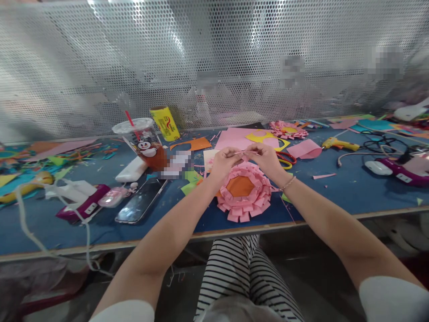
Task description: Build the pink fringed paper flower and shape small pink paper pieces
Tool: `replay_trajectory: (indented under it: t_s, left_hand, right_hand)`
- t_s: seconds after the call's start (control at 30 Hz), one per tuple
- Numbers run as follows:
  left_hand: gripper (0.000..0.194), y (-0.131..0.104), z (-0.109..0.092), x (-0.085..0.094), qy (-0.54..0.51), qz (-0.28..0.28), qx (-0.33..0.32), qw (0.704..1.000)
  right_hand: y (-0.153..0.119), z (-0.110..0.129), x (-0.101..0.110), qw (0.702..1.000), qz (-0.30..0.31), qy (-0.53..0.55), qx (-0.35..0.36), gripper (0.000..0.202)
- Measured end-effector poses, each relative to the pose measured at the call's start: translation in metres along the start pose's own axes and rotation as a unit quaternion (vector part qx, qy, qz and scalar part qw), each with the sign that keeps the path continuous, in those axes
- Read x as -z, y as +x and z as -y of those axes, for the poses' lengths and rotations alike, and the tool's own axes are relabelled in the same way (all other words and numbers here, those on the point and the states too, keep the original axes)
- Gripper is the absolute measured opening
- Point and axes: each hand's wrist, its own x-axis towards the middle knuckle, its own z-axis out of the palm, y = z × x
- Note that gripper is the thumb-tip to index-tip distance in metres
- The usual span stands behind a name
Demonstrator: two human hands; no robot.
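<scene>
Both hands meet over a pink paper flower (246,208) with an orange middle, which lies near the table's front edge. My left hand (226,162) is closed, its fingertips pinching one end of a small pink paper strip (245,155). The strip's other end is pinched by my right hand (265,158), which has a bracelet at the wrist. Behind the hands lies a pink sheet (231,137) with a yellow cut-out sheet (264,137) partly over it. Scissors with red and yellow handles (286,158) rest just right of my right hand.
On the blue table (201,214), a drink cup (144,145), yellow can (166,123) and phone (141,200) stand or lie left. Glue guns (340,144), cables, purple power strips (83,205) and paper scraps lie at both sides. Another pink flower (288,129) is behind. A perforated metal screen (234,53) rises beyond.
</scene>
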Motion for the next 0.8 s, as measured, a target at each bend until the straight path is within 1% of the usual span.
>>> replay_trajectory:
  t_s: [0.17,0.3,0.5,0.7,0.8]
  left_hand:
    - [0.023,0.0,-0.001,-0.001,-0.048,-0.007,0.026,0.998]
    - [0.021,0.001,-0.001,-0.001,-0.051,-0.015,0.029,0.998]
    - [0.018,0.002,-0.001,0.001,-0.056,-0.043,0.019,0.997]
    - [0.016,0.002,-0.004,0.003,-0.073,-0.049,0.034,0.996]
    - [0.018,0.003,-0.004,0.003,-0.079,-0.052,0.046,0.994]
  right_hand:
    - [0.0,-0.002,0.001,1.0,-0.001,-0.004,0.006,0.016]
    - [0.0,-0.001,0.0,1.0,-0.005,0.005,-0.008,0.015]
    - [0.002,-0.004,0.0,0.997,0.006,0.065,-0.043,0.016]
    - [0.005,-0.011,0.001,0.995,0.015,0.077,-0.061,0.019]
    - [0.005,-0.013,0.001,0.995,0.013,0.08,-0.058,0.021]
